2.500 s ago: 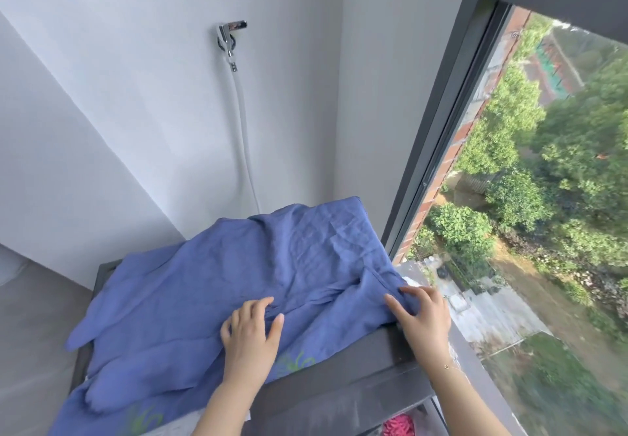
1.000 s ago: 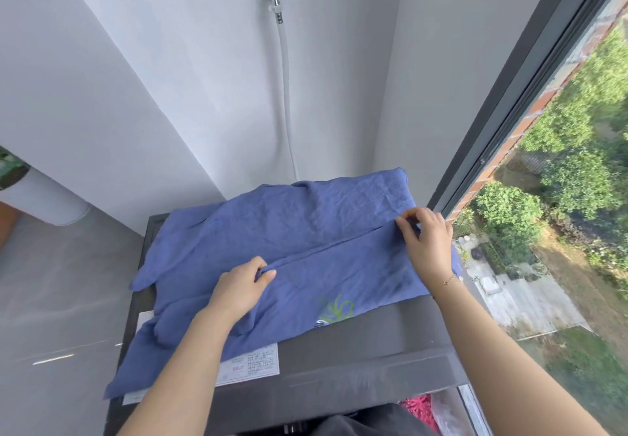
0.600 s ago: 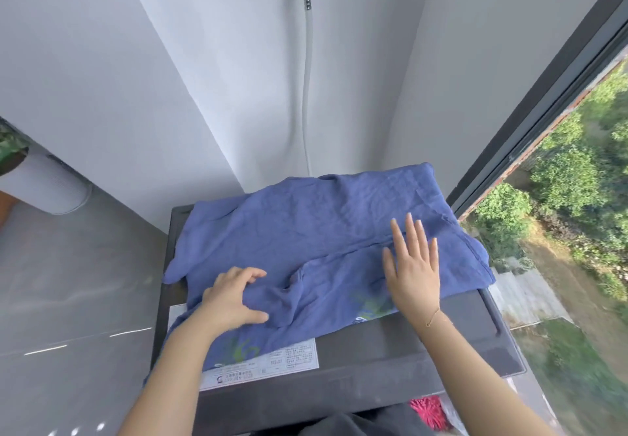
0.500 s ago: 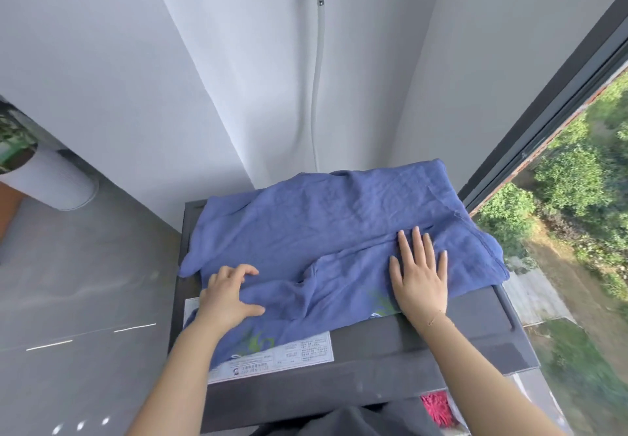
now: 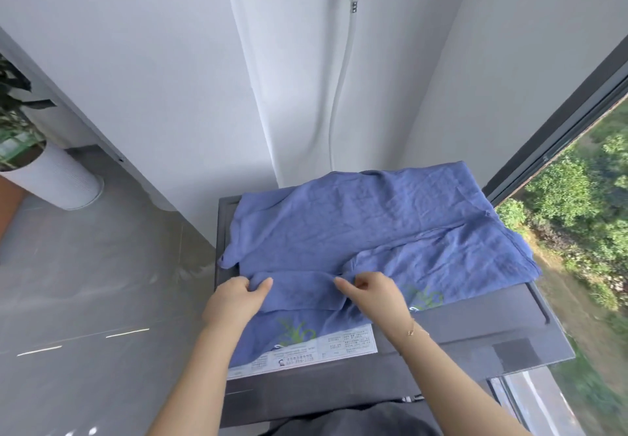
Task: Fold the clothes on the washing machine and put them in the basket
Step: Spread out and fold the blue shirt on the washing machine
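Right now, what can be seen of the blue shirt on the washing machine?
The blue shirt is thin, wrinkled, linen-like cloth, spread flat over most of the dark washing machine top, its right edge overhanging toward the window. A sleeve juts out at the left. A green print shows near the front hem, which partly covers a white label. The left hand and right hand each pinch a folded band of cloth at the front.
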Demonstrator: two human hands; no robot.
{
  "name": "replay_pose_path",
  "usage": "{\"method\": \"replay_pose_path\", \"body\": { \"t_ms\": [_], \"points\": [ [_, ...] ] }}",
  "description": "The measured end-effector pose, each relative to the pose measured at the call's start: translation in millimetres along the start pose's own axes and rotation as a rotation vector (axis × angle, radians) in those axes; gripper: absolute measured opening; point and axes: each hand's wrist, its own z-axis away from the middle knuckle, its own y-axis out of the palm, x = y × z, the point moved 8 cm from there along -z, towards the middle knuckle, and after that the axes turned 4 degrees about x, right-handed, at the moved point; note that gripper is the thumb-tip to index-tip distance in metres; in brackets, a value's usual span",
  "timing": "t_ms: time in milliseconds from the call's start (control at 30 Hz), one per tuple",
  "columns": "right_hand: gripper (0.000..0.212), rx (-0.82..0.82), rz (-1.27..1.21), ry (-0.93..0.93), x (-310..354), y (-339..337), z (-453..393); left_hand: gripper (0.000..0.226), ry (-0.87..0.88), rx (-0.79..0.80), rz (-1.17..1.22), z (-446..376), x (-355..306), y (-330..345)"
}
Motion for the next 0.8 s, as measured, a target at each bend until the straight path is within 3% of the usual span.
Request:
{"method": "replay_pose_path", "body": {
  "t_ms": [133,233,333,433,500,567,633,700,767,800],
  "points": [
    [0.047,-0.029,-0.354,-0.032,10,8,-6,0.044,0.080,-0.088,0.306,0,-5,-10],
    [0.033,-0.018,-0.823,0.005,12,4,-9,0.026,0.069,0.041,0.860,2,1,-7],
    [0.010,0.084,-0.986,0.068,13,11,-6,0.008,0.045,0.112,0.994,14,7,-2],
    [0.024,0.073,-0.826,0.154,-6,18,1,0.040,0.015,0.167,0.940,29,15,13],
    [0.032,0.019,-0.410,0.107,-16,13,5,0.071,0.013,0.152,0.716,36,23,26],
    [0.042,-0.082,-0.016,0.000,-16,9,9,0.087,0.043,0.038,0.477,42,26,28],
    [0.043,-0.236,0.038,-0.095,-10,-1,14,0.080,0.102,-0.199,0.315,51,18,14],
    [0.034,-0.388,0.030,-0.223,-2,-15,15,0.057,0.241,-0.422,0.202,63,-5,0],
    [0.033,-0.479,0.110,-0.312,-2,-28,7,0.033,0.437,-0.505,0.106,71,-38,1],
    [0.036,-0.503,0.165,-0.312,-7,-35,-1,0.031,0.504,-0.468,0.039,68,-51,11]
  ]
}}
